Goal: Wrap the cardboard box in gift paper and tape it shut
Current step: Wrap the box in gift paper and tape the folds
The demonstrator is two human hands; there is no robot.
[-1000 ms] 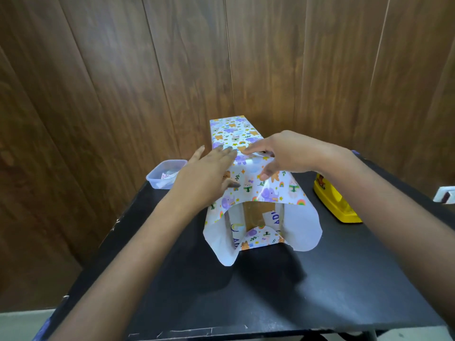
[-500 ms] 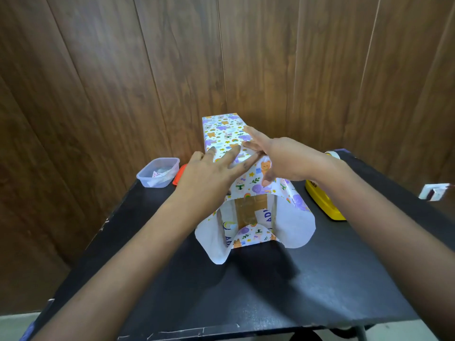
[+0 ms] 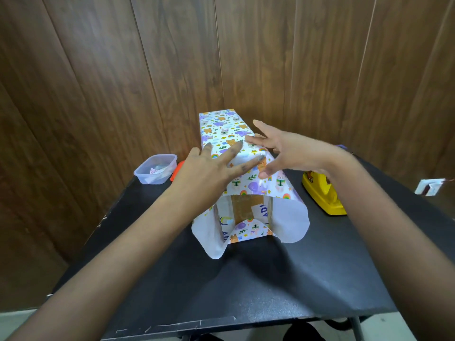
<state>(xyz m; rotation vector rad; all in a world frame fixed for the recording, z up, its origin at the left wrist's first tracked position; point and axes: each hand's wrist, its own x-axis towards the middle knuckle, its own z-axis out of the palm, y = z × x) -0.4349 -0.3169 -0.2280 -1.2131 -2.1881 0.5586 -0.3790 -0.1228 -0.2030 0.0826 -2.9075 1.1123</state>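
The gift paper [image 3: 261,185] is being pressed flat on top of the cardboard box [image 3: 246,205], lying mid-bench [image 3: 246,291], by the left hand [image 3: 209,168] and right hand [image 3: 288,148] (both spread wide, gripping nothing); the loose near-end flaps are probably needing folding and taping next.

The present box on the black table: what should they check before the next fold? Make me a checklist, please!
1. Gift paper flat on top: ok, the left hand presses it with straight fingers.
2. Top seam taped: cannot tell.
3. Near end closed: not ok, the cardboard box shows there and the side flaps stand open.
4. Right hand free for folding: ok, open and holding nothing.
5. Tape within reach: cannot tell; the yellow object beside the box might be a dispenser.
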